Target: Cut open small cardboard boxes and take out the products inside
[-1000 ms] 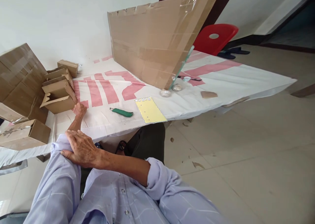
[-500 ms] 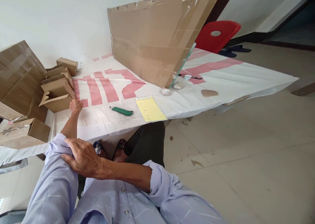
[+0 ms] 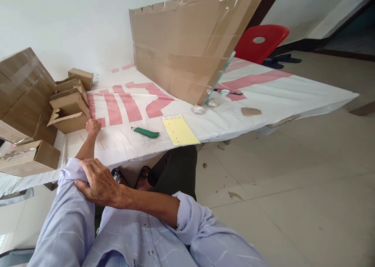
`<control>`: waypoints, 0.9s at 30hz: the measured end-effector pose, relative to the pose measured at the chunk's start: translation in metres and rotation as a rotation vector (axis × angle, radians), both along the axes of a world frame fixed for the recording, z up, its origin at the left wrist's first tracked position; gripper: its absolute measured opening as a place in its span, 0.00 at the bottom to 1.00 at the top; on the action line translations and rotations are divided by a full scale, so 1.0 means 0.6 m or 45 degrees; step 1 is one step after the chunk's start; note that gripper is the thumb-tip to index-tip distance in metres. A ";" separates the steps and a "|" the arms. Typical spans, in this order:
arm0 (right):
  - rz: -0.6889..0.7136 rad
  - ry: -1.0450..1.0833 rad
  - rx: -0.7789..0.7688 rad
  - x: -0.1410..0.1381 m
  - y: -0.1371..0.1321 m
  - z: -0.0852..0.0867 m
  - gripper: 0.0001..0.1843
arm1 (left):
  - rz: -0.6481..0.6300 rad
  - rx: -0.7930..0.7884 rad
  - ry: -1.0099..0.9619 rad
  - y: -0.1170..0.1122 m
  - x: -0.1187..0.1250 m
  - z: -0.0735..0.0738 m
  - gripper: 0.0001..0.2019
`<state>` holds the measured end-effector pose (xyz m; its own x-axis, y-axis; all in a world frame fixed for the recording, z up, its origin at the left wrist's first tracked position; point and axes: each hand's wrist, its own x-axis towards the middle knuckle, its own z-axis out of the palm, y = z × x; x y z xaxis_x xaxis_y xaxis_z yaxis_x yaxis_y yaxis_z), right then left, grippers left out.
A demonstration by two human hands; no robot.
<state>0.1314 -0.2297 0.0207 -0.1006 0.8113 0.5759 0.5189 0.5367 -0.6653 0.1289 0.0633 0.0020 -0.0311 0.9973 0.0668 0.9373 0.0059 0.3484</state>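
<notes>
My left hand [image 3: 93,127] is closed in a fist on the table edge, beside an open small cardboard box [image 3: 70,122]. Nothing shows in its fingers. Across my body, my right hand [image 3: 101,183] grips the rolled shirt sleeve [image 3: 72,173] of my left arm, thumb on one side and fingers over the top near the elbow. A green box cutter [image 3: 145,132] lies on the white cloth to the right of my left hand. Further right, a yellow sheet of notepaper [image 3: 180,130] reaches the table's front edge.
Several cardboard boxes stand at the left, including a large one [image 3: 23,95]. A tall cardboard-covered panel [image 3: 187,44] stands on the tablecloth [image 3: 278,99], with two tape rolls [image 3: 213,102] at its foot. A red chair [image 3: 262,44] is behind. Scraps lie on the floor.
My right hand has shifted slightly up along the left sleeve. The left fist stays by the box, and the view has moved only a little.
</notes>
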 end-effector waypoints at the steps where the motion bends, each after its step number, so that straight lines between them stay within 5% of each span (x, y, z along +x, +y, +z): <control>1: 0.007 -0.003 0.001 -0.002 -0.003 -0.001 0.30 | 0.004 0.001 -0.002 0.000 0.000 0.000 0.11; 13: 0.044 -0.100 0.082 -0.003 -0.027 -0.019 0.22 | -0.010 -0.066 0.021 0.000 -0.003 -0.005 0.21; 27: 0.037 -0.223 0.078 0.006 -0.004 -0.018 0.29 | -0.004 -0.075 0.025 -0.011 0.005 -0.031 0.21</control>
